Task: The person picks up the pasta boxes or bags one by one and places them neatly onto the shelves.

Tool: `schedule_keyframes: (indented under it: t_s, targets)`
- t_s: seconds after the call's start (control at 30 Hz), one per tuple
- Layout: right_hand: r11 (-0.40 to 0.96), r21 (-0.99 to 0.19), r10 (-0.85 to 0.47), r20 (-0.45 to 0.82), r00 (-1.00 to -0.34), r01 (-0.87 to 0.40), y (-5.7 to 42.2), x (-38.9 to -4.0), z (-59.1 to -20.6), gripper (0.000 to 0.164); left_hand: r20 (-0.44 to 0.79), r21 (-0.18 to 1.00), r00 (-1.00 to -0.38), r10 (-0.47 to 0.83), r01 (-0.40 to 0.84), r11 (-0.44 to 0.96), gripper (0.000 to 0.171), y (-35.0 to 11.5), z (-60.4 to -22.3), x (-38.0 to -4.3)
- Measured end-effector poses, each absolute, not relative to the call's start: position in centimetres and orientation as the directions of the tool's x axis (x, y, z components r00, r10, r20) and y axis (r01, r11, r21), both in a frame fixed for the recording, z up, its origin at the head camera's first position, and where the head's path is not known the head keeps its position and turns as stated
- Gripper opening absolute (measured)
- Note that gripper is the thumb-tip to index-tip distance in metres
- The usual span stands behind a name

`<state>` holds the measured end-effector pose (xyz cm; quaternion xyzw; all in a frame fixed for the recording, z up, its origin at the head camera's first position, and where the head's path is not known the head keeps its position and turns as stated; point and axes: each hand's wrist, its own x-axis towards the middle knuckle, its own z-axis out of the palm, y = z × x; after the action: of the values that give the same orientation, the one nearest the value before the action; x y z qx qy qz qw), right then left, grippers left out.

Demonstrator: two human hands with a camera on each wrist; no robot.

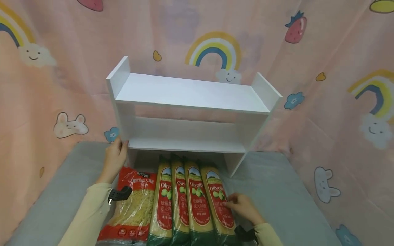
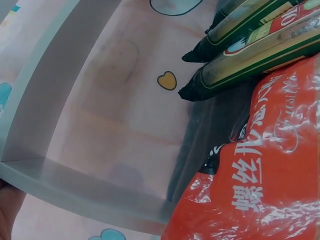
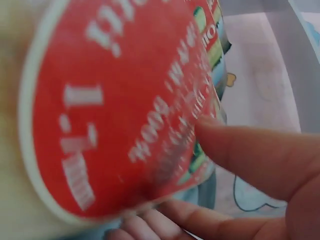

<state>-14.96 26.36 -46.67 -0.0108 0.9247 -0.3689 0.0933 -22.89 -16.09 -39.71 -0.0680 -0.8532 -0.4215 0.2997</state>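
Note:
A white two-tier shelf stands on the grey surface. My left hand grips the lower front edge of its left side panel; only a bit of that hand shows in the left wrist view. Several long packs of spaghetti lie side by side, their far ends under the lower board. My right hand pinches the right edge of the rightmost spaghetti pack, thumb on top and fingers along the side and below, as the right wrist view shows. Left of the packs lies a red bag of spiral pasta.
Grey cloth covers the surface around the shelf. A pink curtain with rainbows, clouds and strawberries hangs behind and at both sides. The shelf's lower board sits just above the far ends of the packs.

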Motion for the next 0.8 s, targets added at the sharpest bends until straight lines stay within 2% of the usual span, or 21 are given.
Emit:
schedule_keyframes:
  t_s: [0.17,0.37,0.47,0.7,0.8]
  targets:
    - [0.631,-0.769,-0.122,-0.235,-0.964,0.108,26.2,-15.2,-46.9,0.029,0.570,0.651,-0.816,-0.098,0.375,0.660,0.018,-16.5,-39.7,-22.8]
    - [0.542,-0.826,-0.215,-0.313,-0.925,0.153,26.5,-15.6,-47.3,0.048,0.592,0.633,-0.801,-0.088,0.394,0.666,0.018,-16.4,-39.9,-22.5]
    - [0.499,-0.849,-0.231,-0.322,-0.918,0.173,26.7,-15.8,-47.5,0.044,0.593,0.633,-0.800,-0.090,0.393,0.667,0.018,-16.4,-40.0,-22.5]
    - [0.300,-0.898,-0.312,-0.412,-0.856,0.323,27.2,-16.1,-47.1,0.032,0.588,0.628,-0.805,-0.078,0.393,0.672,0.017,-16.4,-39.9,-22.7]
    - [0.271,-0.901,-0.338,-0.417,-0.844,0.338,27.2,-16.0,-47.1,0.025,0.584,0.620,-0.808,-0.074,0.386,0.683,0.019,-16.5,-40.0,-22.7]
